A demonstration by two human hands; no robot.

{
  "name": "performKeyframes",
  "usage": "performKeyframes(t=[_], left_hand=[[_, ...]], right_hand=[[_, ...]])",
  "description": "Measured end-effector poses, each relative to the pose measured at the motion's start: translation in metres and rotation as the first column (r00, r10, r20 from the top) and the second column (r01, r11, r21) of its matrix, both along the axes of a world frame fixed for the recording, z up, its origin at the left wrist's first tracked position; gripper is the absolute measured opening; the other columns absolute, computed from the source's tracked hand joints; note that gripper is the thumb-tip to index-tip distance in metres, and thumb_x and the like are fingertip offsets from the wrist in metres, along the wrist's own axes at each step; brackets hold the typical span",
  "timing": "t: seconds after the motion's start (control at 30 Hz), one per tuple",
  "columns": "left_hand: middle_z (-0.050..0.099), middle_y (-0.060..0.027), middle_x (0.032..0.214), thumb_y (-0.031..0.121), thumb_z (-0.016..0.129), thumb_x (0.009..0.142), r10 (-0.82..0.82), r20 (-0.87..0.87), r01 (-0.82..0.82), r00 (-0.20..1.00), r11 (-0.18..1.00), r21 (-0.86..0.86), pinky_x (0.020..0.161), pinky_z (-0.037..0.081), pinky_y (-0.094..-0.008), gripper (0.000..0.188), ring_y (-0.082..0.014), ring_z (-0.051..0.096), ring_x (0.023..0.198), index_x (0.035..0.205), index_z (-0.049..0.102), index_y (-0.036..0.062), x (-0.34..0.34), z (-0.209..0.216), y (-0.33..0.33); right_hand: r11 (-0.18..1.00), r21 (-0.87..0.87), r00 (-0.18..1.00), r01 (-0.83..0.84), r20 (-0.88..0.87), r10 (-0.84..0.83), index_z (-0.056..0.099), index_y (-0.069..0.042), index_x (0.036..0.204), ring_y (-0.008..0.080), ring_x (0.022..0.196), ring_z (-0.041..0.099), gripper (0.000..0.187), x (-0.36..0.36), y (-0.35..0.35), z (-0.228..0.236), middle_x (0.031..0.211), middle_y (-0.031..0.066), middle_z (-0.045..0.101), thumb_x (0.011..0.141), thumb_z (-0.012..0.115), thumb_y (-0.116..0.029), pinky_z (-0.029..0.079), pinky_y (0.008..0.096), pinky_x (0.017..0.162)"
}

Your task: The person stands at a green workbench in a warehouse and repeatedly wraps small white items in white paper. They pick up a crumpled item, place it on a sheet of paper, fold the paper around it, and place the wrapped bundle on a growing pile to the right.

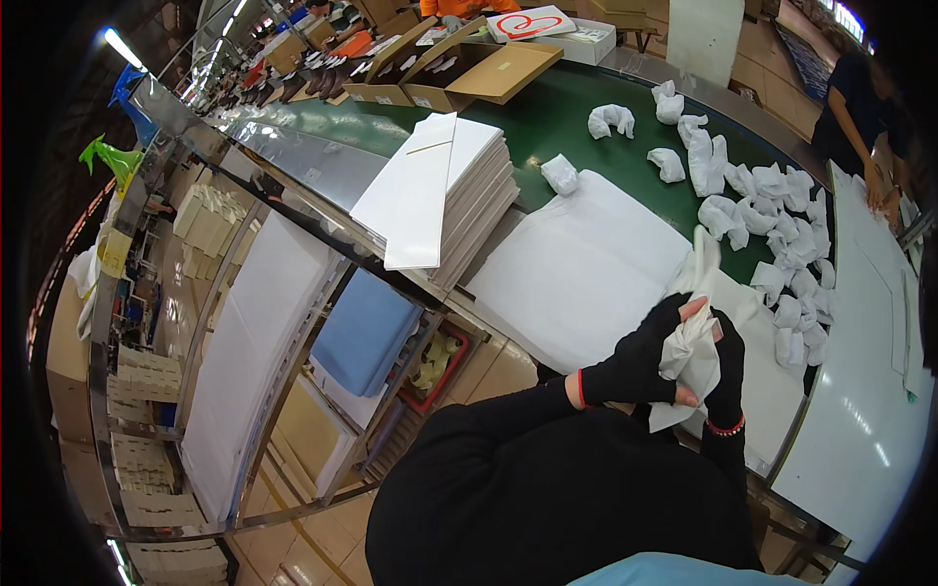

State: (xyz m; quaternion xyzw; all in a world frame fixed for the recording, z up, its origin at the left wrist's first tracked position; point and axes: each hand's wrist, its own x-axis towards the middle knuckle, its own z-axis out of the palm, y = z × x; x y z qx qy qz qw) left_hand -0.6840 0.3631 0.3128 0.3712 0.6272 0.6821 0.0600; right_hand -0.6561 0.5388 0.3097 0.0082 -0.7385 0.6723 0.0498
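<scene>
Between my two hands is a crumpled sheet of white tissue paper (693, 354), one end trailing up toward the belt. My left hand (640, 356), in a black fingerless glove, is closed round its left side, thumb on top. Gloved the same way, my right hand (725, 366) grips the paper from the right. Whether anything is wrapped inside cannot be seen. Just beyond my hands lies a stack of flat white tissue sheets (586, 264). Many crumpled white paper wads (772, 220) are heaped to the right on the green belt (547, 127).
A tall stack of white cardboard pieces (479, 186) stands left of the tissue sheets. Open brown boxes (440, 78) and dark shoes sit farther along. On the right is a white tabletop (865, 391), with another person's hands (879, 190) at its far end. Shelves (264, 342) hold sheets at left.
</scene>
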Motion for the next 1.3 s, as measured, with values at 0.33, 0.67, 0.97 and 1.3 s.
performKeyframes(t=[0.33, 0.67, 0.97, 1.3], left_hand=[[0.057, -0.0046, 0.123, 0.015, 0.067, 0.087, -0.146, 0.625, -0.169, 0.767, 0.894, 0.415, 0.095, 0.045, -0.0307, 0.050, -0.0121, 0.055, 0.111, 0.132, 0.048, 0.0037, -0.027, -0.025, -0.020], [0.054, -0.0061, 0.125, 0.016, 0.066, 0.088, 0.017, 0.445, -0.129, 0.895, 0.967, 0.222, 0.100, 0.042, -0.0301, 0.057, -0.0135, 0.053, 0.113, 0.138, 0.042, 0.0046, -0.016, -0.073, 0.003], [0.052, -0.0060, 0.127, 0.024, 0.068, 0.088, -0.465, 0.683, 0.102, 0.563, 0.859, 0.501, 0.100, 0.041, -0.0303, 0.066, -0.0143, 0.051, 0.117, 0.142, 0.034, 0.0062, 0.004, -0.028, -0.020], [0.047, -0.0205, 0.130, 0.012, 0.070, 0.072, 0.529, -0.009, -0.515, 0.848, 0.822, -0.241, 0.097, 0.042, -0.0380, 0.091, -0.0337, 0.054, 0.116, 0.145, 0.017, 0.0107, -0.073, -0.085, -0.054]], right_hand=[[0.869, 0.462, 0.903, 0.177, -0.428, 0.044, 0.024, 0.001, 0.148, 0.0333, 0.137, 0.034, 0.125, 0.026, -0.002, 0.025, 0.149, 0.0205, 0.032, 0.054, 0.088, -0.051, 0.028, 0.0427, 0.112], [0.989, 0.131, 0.989, 0.063, -0.142, -0.045, 0.041, 0.001, 0.139, 0.0283, 0.124, 0.051, 0.051, 0.043, 0.043, -0.073, 0.136, 0.0174, 0.050, 0.094, 0.057, -0.017, 0.040, 0.0378, 0.103], [0.904, 0.427, 0.985, -0.011, -0.153, 0.084, 0.044, 0.002, 0.138, 0.0277, 0.120, 0.054, 0.053, 0.039, 0.028, -0.077, 0.131, 0.0173, 0.055, 0.091, 0.059, -0.016, 0.042, 0.0395, 0.101], [0.743, 0.659, 0.992, 0.116, -0.107, -0.060, 0.040, -0.003, 0.142, 0.0289, 0.131, 0.044, 0.064, 0.017, 0.030, -0.063, 0.138, 0.0172, 0.048, 0.083, 0.066, -0.001, 0.033, 0.0378, 0.108]])
